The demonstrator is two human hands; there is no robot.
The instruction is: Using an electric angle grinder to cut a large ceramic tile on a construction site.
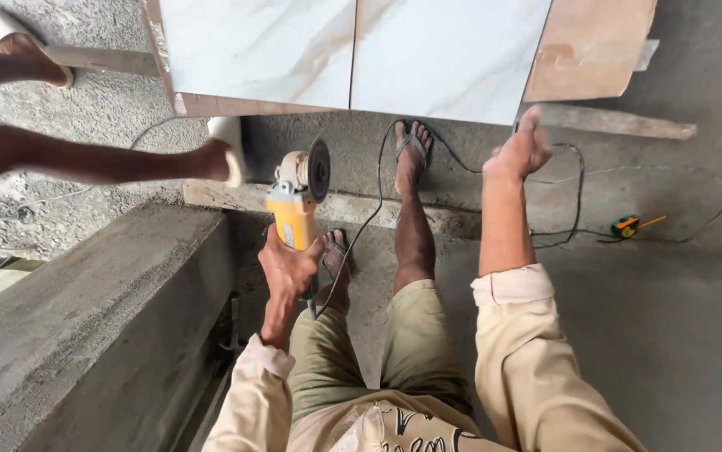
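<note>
My left hand grips the yellow body of an angle grinder, whose dark disc points toward the white marbled tiles lying ahead of me. My right hand is raised with fingers apart, holding nothing, close to the near edge of the tiles. The grinder's black cord runs down past my sandalled feet.
Another person's arm reaches in from the left, its hand on a white object beside the grinder; that person's foot is at top left. A concrete ledge rises at left. A measuring tape and a wooden strip lie right.
</note>
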